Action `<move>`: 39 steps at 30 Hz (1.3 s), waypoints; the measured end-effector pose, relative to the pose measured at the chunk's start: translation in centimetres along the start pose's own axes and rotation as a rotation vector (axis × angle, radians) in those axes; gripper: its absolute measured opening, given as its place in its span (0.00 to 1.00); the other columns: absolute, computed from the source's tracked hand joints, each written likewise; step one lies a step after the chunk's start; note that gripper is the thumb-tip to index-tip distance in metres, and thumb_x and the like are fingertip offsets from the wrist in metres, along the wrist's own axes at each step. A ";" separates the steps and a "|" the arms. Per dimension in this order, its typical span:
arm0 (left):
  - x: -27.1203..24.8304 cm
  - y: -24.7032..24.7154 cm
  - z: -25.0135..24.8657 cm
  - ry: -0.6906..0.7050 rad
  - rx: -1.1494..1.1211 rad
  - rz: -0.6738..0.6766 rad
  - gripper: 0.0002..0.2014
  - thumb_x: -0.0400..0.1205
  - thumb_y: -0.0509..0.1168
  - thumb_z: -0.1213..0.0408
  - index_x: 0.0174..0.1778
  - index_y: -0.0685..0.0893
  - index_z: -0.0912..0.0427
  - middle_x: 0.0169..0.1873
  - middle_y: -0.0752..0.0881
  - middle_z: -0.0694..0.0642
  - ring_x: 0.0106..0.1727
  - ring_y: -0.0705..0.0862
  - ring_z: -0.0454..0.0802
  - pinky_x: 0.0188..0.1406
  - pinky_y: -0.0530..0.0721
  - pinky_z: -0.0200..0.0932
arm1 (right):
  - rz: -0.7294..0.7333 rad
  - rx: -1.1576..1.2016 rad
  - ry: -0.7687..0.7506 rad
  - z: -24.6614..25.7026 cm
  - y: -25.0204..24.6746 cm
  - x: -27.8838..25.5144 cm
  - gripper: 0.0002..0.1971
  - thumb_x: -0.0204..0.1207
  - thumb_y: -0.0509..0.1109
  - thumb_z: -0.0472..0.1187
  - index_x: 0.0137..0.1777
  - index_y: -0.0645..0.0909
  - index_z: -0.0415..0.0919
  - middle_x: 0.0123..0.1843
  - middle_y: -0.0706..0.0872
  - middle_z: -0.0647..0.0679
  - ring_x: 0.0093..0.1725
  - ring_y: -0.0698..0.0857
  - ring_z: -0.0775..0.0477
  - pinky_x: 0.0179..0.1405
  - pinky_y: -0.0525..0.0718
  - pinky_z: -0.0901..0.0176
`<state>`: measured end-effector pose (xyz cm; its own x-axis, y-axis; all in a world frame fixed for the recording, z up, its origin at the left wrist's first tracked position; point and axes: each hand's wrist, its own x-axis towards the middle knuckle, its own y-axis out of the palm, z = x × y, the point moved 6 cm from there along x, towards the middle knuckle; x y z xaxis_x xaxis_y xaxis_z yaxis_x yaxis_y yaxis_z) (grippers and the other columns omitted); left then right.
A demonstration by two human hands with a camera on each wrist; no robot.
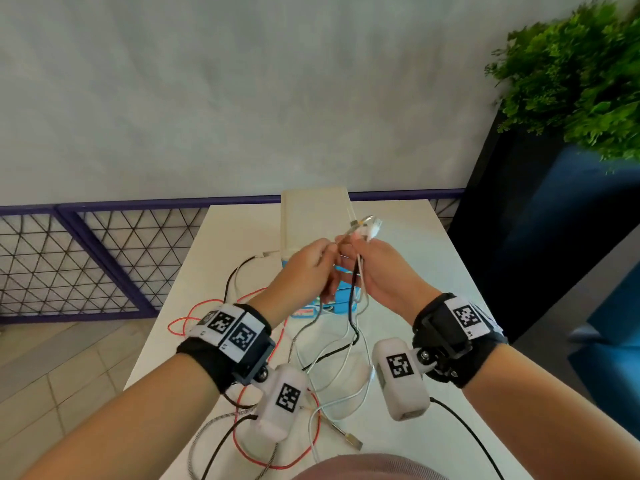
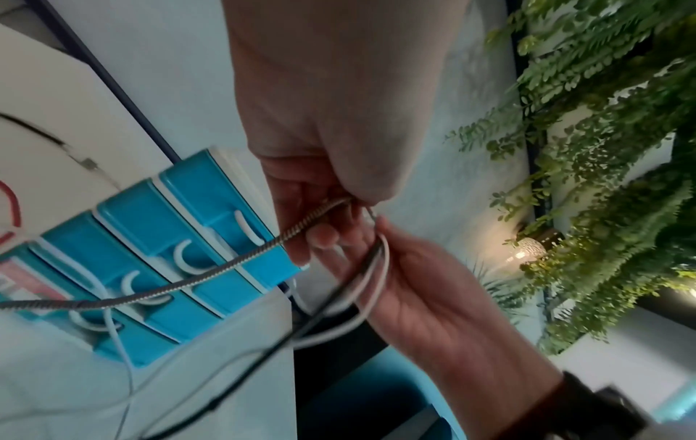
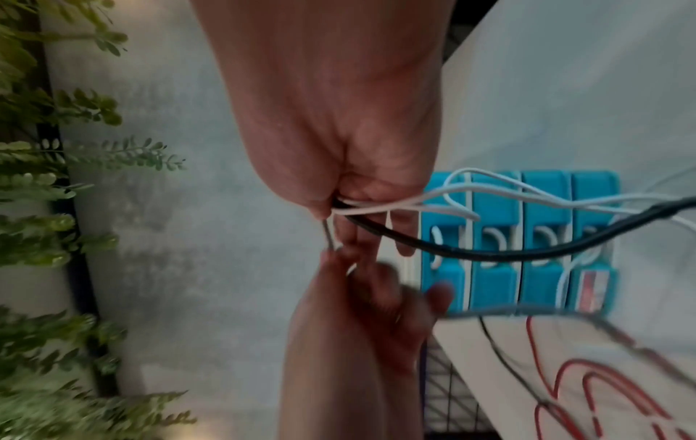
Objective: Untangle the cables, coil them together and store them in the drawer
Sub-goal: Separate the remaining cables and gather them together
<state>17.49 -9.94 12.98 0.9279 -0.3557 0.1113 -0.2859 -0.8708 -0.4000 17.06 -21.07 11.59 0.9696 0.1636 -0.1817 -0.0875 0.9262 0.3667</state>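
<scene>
Both hands are raised over the white table (image 1: 426, 258), in front of the small drawer unit (image 1: 341, 301) with blue fronts. My right hand (image 1: 374, 265) grips a bunch of white cables (image 1: 361, 289) and a black cable (image 1: 352, 306); their plugs (image 1: 367, 226) stick up above its fingers. My left hand (image 1: 311, 268) pinches a silver braided cable (image 2: 226, 265) right beside the right hand's fingertips. In the right wrist view the right hand (image 3: 361, 178) grips the white strands (image 3: 527, 195) and the black cable (image 3: 489, 256). The cables' tails hang down into a loose tangle on the table.
A red cable (image 1: 277, 460) loops across the near table, crossed by braided and black strands. A loose USB plug (image 1: 353, 441) lies near the front edge. The unit's drawers (image 2: 180, 238) all look shut. A purple mesh railing (image 1: 86, 258) is left, a planter with greenery (image 1: 571, 74) right.
</scene>
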 end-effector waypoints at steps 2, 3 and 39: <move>0.0 0.9 -0.4 0.029 0.024 0.023 0.13 0.89 0.48 0.58 0.46 0.73 0.58 0.20 0.80 0.55 0.19 0.79 0.53 0.23 0.79 0.44 | -0.010 -0.090 -0.074 0.6 0.9 0.2 0.15 0.88 0.55 0.41 0.59 0.78 0.30 0.51 0.88 0.38 0.39 0.89 0.45 0.38 0.86 0.52; -0.1 1.2 -0.6 0.039 0.030 0.037 0.13 0.89 0.47 0.57 0.44 0.73 0.54 0.20 0.80 0.54 0.19 0.78 0.50 0.23 0.78 0.43 | -0.034 -0.148 -0.114 1.1 1.0 0.2 0.14 0.88 0.55 0.41 0.55 0.80 0.34 0.54 0.89 0.39 0.45 0.90 0.45 0.40 0.86 0.54; -8.3 13.7 12.0 0.014 0.689 0.773 0.05 0.77 0.61 0.64 0.47 0.77 0.52 0.36 0.77 0.48 0.46 0.83 0.56 0.39 0.73 0.43 | -0.345 -0.425 -0.012 1.9 -8.0 -2.8 0.08 0.85 0.57 0.41 0.48 0.75 0.41 0.28 0.70 0.52 0.23 0.68 0.55 0.25 0.71 0.63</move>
<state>8.77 -14.84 -4.28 0.5451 -0.7430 -0.3885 -0.5997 -0.0217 -0.7999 15.43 -29.59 10.87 0.9608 -0.1757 -0.2145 0.1540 0.9815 -0.1141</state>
